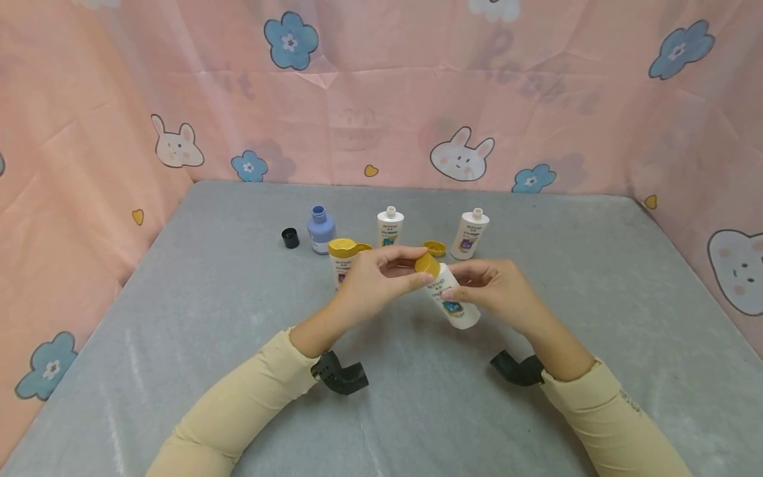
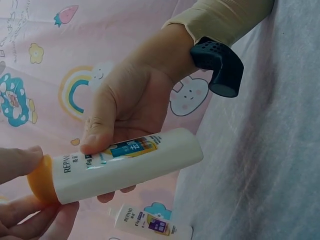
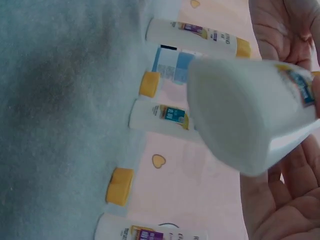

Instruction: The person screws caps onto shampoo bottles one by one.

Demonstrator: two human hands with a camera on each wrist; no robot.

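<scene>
Above the table a white shampoo bottle (image 1: 454,308) with a blue label is held tilted between the two hands. My left hand (image 1: 381,281) pinches its gold cap (image 1: 427,265) between thumb and fingers. The right hand (image 1: 497,291) grips the bottle's body, thumb on the label side, as the left wrist view also shows. In that view the cap (image 2: 42,181) sits at the bottle's neck end; how firmly it is seated I cannot tell. The bottle's base (image 3: 225,115) faces the right wrist camera.
Behind the hands stand a gold-capped white bottle (image 1: 338,265), an uncapped blue bottle (image 1: 322,232) and two uncapped white bottles (image 1: 390,222) (image 1: 469,235). A black cap (image 1: 290,238) and gold caps (image 3: 149,84) (image 3: 120,186) lie among them. A pink curtain (image 1: 381,99) hangs behind the table.
</scene>
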